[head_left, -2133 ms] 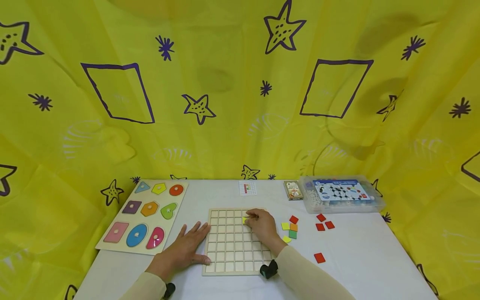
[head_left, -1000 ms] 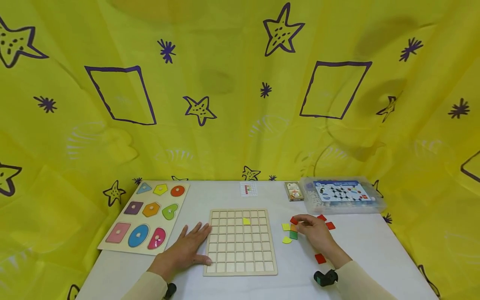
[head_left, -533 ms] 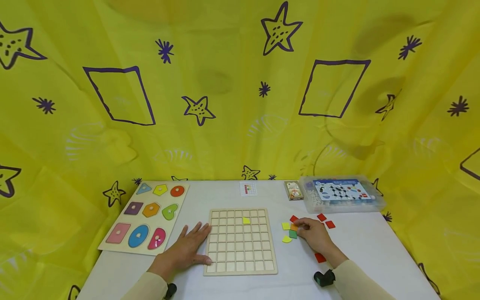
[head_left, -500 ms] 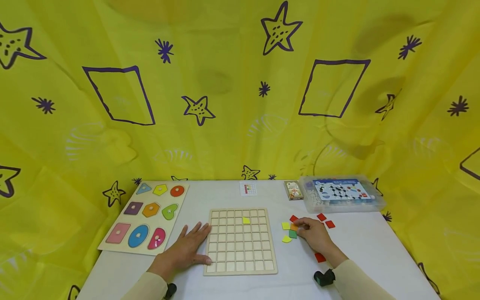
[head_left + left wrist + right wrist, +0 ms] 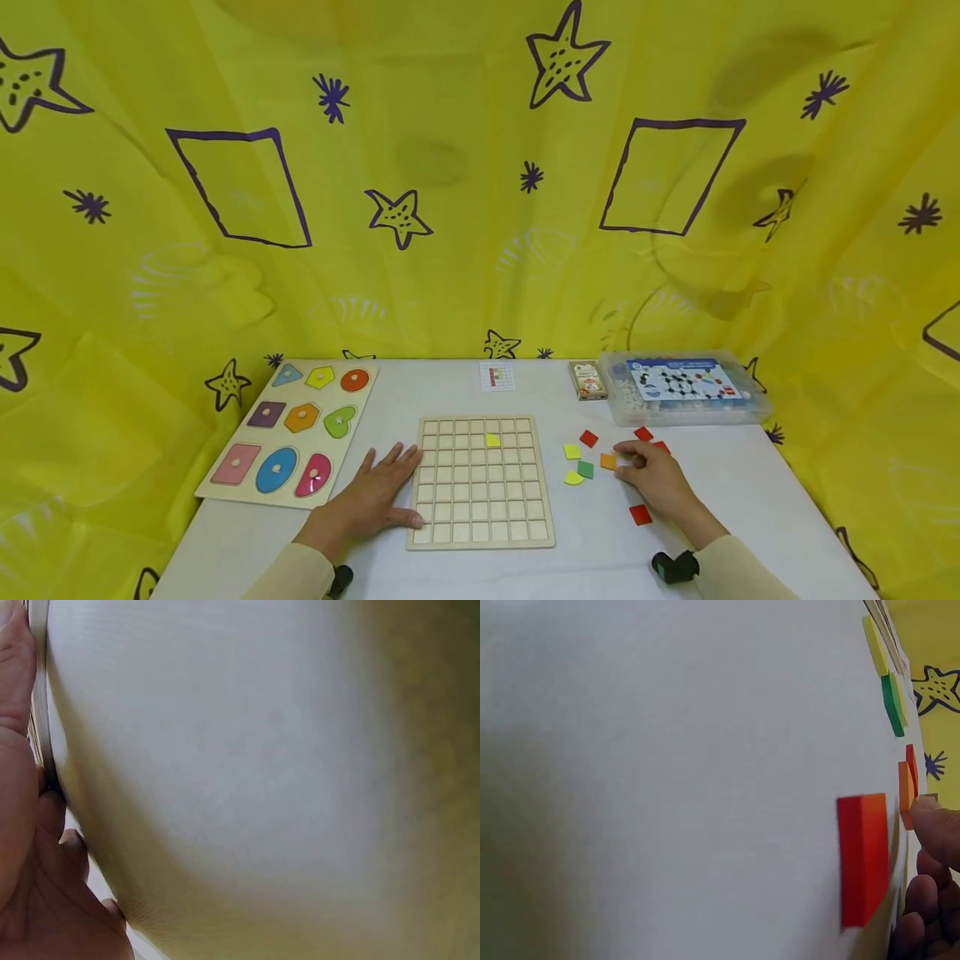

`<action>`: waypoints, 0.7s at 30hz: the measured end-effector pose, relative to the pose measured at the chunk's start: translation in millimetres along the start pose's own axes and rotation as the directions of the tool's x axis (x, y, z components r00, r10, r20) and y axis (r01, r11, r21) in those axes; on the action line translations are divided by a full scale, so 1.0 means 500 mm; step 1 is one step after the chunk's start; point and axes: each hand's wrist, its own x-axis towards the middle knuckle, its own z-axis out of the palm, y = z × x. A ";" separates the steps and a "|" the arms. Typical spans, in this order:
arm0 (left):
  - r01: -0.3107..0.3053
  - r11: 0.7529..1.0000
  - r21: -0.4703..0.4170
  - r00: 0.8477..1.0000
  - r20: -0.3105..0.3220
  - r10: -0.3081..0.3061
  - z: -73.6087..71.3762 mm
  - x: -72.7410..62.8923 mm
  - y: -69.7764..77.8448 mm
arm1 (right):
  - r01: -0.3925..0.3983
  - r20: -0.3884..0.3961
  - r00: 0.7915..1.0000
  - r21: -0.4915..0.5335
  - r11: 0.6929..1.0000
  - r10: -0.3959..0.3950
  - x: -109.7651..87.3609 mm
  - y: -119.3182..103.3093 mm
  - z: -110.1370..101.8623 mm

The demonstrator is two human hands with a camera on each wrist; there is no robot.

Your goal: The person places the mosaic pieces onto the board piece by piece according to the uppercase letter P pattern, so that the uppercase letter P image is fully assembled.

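Observation:
My left hand point(image 5: 371, 496) lies with spread fingers along the left edge of a wooden grid board point(image 5: 480, 483); in the left wrist view its thumb is at the board's side. One yellow rounded tile point(image 5: 492, 440) sits in a cell of the board's second row. My right hand point(image 5: 660, 479) is low over the table, thumb and index fingertips parted at the right edge of an orange square tile point(image 5: 608, 461). In the right wrist view the thumb overlaps that orange tile point(image 5: 906, 791). A green tile point(image 5: 585, 470) lies to its left.
Yellow tiles point(image 5: 573, 452) and red tiles point(image 5: 640, 515) lie around the right hand, one red tile partly hidden behind it. A shape-puzzle board point(image 5: 247, 479) is at left. A pattern card point(image 5: 497, 377), a small box point(image 5: 587, 380) and a clear case point(image 5: 686, 412) stand at the back.
My right hand left the yellow tile in the board and came right to the loose tiles. It has shifted the orange tile right, away from the green one. The left hand stays put.

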 end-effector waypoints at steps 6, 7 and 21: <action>-0.006 1.000 0.000 1.000 -0.005 0.006 -0.001 0.001 -0.001 | -0.015 0.018 1.000 0.012 1.000 0.015 0.003 0.007 0.010; -0.006 1.000 -0.001 1.000 -0.005 0.006 -0.001 0.001 -0.001 | -0.019 0.018 1.000 0.013 1.000 0.019 0.003 0.007 0.013; 0.005 1.000 -0.012 1.000 -0.002 -0.005 -0.001 -0.001 0.002 | 0.008 -0.045 0.999 0.023 1.000 -0.007 0.002 -0.001 0.011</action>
